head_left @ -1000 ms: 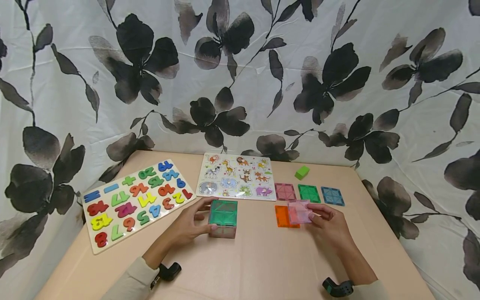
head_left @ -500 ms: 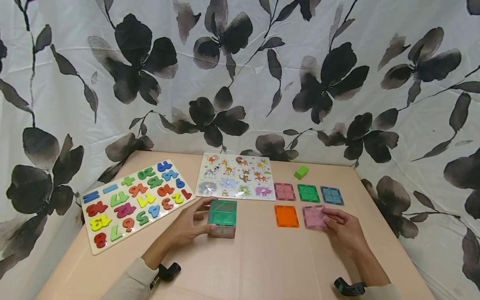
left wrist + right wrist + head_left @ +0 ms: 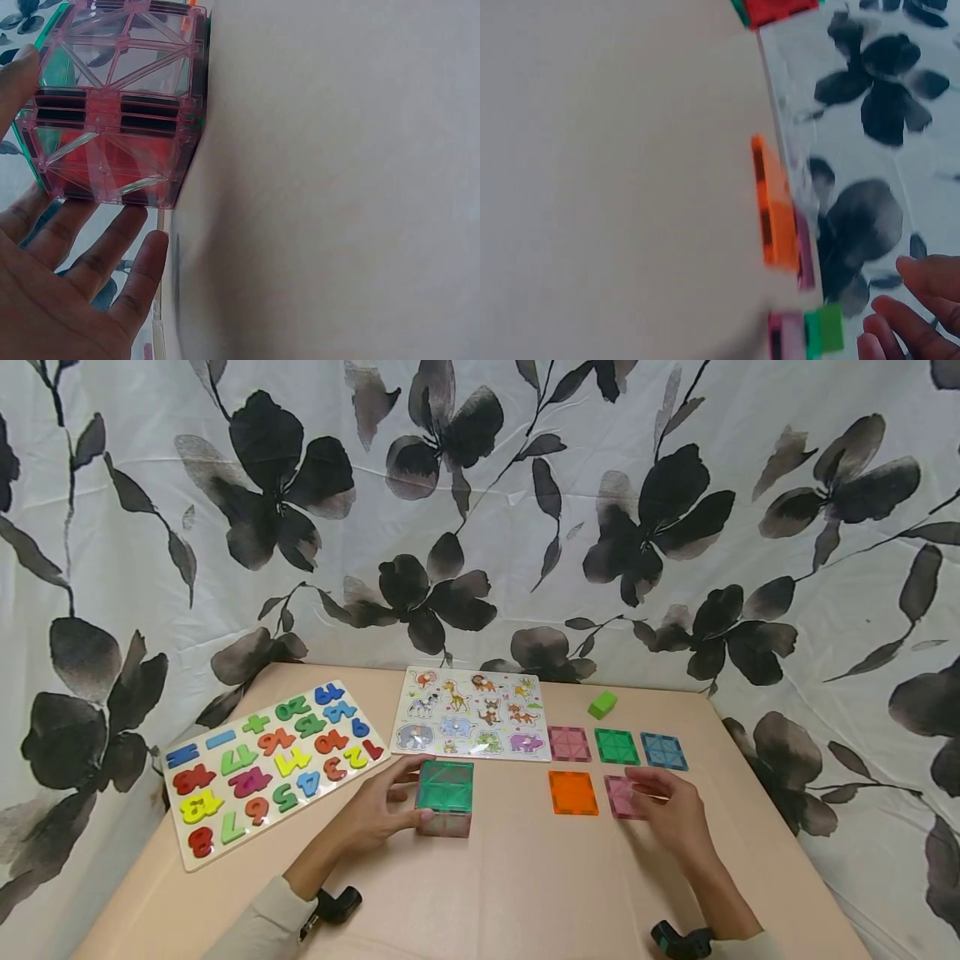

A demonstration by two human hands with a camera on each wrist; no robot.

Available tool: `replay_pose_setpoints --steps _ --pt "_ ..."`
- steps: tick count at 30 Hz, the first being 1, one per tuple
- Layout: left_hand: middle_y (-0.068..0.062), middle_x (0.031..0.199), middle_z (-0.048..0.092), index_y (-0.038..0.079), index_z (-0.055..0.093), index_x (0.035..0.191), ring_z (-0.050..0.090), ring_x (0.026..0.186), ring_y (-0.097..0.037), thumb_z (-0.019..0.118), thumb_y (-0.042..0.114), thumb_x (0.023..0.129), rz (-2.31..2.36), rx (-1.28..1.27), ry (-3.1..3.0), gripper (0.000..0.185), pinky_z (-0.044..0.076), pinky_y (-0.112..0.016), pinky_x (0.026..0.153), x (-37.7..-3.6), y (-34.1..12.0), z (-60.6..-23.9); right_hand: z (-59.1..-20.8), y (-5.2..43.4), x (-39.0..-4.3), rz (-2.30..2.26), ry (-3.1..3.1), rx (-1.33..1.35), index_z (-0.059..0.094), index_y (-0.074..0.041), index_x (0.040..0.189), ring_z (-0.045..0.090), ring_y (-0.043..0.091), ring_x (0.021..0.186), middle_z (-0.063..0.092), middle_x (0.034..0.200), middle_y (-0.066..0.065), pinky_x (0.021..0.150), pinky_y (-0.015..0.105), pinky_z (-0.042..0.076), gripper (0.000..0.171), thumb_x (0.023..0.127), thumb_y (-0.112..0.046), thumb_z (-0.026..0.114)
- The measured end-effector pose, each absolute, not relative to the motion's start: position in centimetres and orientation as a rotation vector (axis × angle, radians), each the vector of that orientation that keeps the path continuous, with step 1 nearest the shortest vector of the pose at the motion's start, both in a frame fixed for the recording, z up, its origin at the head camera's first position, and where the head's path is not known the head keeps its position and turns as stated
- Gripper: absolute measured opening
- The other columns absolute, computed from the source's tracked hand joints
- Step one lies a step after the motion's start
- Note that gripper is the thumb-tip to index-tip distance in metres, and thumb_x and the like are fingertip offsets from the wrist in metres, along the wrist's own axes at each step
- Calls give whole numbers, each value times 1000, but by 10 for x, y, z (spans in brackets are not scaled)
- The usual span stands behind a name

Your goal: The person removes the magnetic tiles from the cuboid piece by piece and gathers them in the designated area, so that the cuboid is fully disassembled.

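Observation:
A box of see-through magnetic tiles point(image 3: 446, 792) stands on the table with a green top; pink tile sides point(image 3: 120, 82) face the left wrist view. My left hand point(image 3: 386, 806) holds the box from its left, thumb on the near side and fingers at the far side. A pink magnetic tile point(image 3: 618, 797) lies flat to the right of an orange tile point(image 3: 573, 792). Over the pink tile's right part hovers my right hand point(image 3: 671, 810), covering some of it. In the right wrist view the right hand's fingertips point(image 3: 885, 304) are loosely bent, with nothing between them.
Behind lie a pink tile point(image 3: 569, 744), a green tile point(image 3: 618, 747) and a blue tile point(image 3: 664, 752) in a row. A green block point(image 3: 602, 704) sits farther back. A number puzzle board point(image 3: 273, 768) is at left, an animal puzzle board point(image 3: 471, 714) at back centre.
My right hand has carried the pink tile rightward from over the orange tile, set it flat beside it and let go. The left hand and the box have stayed put.

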State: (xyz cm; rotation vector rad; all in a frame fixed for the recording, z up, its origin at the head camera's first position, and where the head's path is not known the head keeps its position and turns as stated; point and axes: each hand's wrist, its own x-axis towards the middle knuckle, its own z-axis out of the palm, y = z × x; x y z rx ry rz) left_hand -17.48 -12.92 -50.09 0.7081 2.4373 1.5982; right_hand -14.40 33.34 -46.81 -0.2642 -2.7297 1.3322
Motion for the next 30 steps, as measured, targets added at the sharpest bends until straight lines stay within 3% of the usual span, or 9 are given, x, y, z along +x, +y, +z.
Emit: replay_pose_setpoints --steps 12,21,26,30 --pt "-10 154 57 18 44 159 54 143 -40 82 32 95 1594 685 2438 76 50 -65 114 -174 -130 -501 -464 228 -147 1623 -2732 115 74 -17 129 74 21 112 77 127 6 91 15 58 37 94 -6 79" --pt "-9 156 55 18 44 160 57 141 -38 83 33 94 1590 665 2443 78 51 -63 114 -174 -129 -501 -469 165 -151 2047 -2670 494 69 -9 136 74 32 114 75 130 16 93 20 60 37 100 -5 72" --pt "-10 156 55 16 42 160 57 141 -40 82 31 95 1595 702 2435 78 51 -64 112 -174 -129 -502 -474 149 -155 2141 -2652 444 72 -10 132 72 19 103 76 121 13 89 20 59 33 99 -11 75" --pt "-11 156 55 16 43 160 57 141 -41 83 32 94 1599 707 2430 78 52 -64 112 -174 -130 -502 -475 144 -156 2214 -2622 385 72 -8 131 69 17 97 75 116 16 86 18 59 34 98 -9 77"
